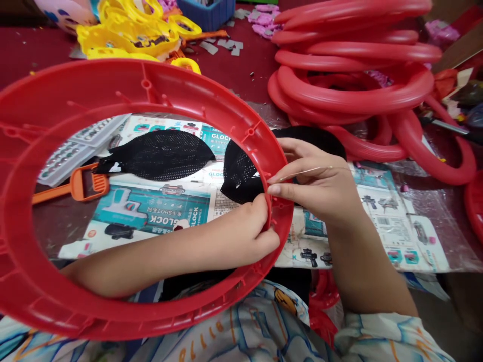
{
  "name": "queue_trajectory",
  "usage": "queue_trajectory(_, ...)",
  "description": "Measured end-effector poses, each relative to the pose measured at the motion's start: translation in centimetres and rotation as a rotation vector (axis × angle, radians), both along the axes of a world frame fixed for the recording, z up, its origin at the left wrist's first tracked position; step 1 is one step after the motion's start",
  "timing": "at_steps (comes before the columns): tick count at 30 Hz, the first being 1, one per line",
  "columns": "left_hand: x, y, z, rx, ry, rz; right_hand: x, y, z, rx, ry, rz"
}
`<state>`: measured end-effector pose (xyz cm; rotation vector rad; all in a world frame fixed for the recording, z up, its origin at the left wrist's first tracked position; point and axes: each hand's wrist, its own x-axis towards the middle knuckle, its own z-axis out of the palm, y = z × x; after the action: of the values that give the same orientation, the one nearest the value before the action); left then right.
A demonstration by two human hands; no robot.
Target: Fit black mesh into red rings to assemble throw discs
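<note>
A large red plastic ring point(211, 95), its ribbed hollow side toward me, is tilted above the work surface. My left arm passes through its opening, and my left hand point(260, 229) is closed around the right side of the rim. At that same rim my right hand point(313, 181) pinches a thin pale thread point(317, 170) between thumb and forefinger; its far end is too fine to follow. Behind the rim lies a piece of black mesh point(241, 173), partly hidden by the ring and my right hand. Another black mesh piece point(162, 153) shows through the opening.
Several red rings point(354, 95) are stacked at the back right. Yellow plastic parts point(132, 35) and a blue bin point(207, 15) stand at the back. Printed cardboard point(381, 221) covers the surface below. An orange plastic piece point(77, 186) and a clear compartment box point(81, 146) lie left.
</note>
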<state>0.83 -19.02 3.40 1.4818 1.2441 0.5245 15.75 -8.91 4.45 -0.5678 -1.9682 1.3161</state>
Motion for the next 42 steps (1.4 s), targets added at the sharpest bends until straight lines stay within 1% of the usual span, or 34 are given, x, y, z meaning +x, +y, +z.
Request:
queue_trajectory(3,-0.1,-0.1,0.0,-0.005,-0.077,-0.003,-0.2,-0.2,-0.2,-0.049,-0.009,-0.048)
queue_trajectory(8,-0.6,-0.2,0.4,0.000,-0.190,-0.045,-0.8,-0.5,-0.3,-0.219,0.073,-0.068)
queue_trajectory(11,-0.7,0.0,0.4,-0.059,-0.332,0.008,-1.0,-0.7,-0.3,-0.264,0.130,-0.087)
queue_trajectory(13,-0.6,0.3,0.3,-0.113,-0.471,0.092,-1.1,-0.9,-0.3,-0.227,0.132,-0.111)
queue_trajectory(15,-0.3,0.5,0.1,-0.140,-0.584,0.186,-1.1,-1.0,-0.5,-0.134,0.098,-0.141)
queue_trajectory(18,0.3,0.9,-0.2,-0.082,-0.681,0.326,-1.2,-1.2,-0.7,0.000,0.051,-0.166)
queue_trajectory(20,0.5,1.0,-0.4,-0.017,-0.723,0.372,-1.3,-1.4,-0.8,0.036,0.043,-0.163)
queue_trajectory(23,0.4,1.0,-0.8,0.112,-0.670,0.402,-1.4,-1.4,-1.0,0.048,0.033,-0.164)
queue_trajectory(26,-0.1,1.0,-1.4,0.207,-0.476,0.399,-1.3,-1.2,-1.0,0.102,0.082,-0.186)
queue_trajectory(28,-0.3,1.0,-1.6,0.243,-0.396,0.345,-1.0,-0.9,-0.9,0.127,0.130,-0.159)
queue_trajectory(31,-0.3,1.0,-1.7,0.276,-0.378,0.259,-0.6,-0.6,-0.6,0.149,0.132,-0.079)
queue_trajectory(35,-0.2,0.8,-1.2,0.246,-0.369,0.237,-0.1,-0.4,-0.1,0.213,0.075,-0.077)
queue_trajectory(37,-0.3,0.6,-0.8,0.184,-0.290,0.222,0.0,-0.3,-0.1,0.223,0.057,-0.073)
queue_trajectory(39,-0.4,0.5,-0.3,0.115,-0.197,0.183,0.1,-0.2,-0.1,0.222,0.054,-0.038)
queue_trajectory(42,-0.4,0.3,0.0,0.071,-0.157,0.107,0.0,-0.1,-0.2,0.229,0.061,-0.011)
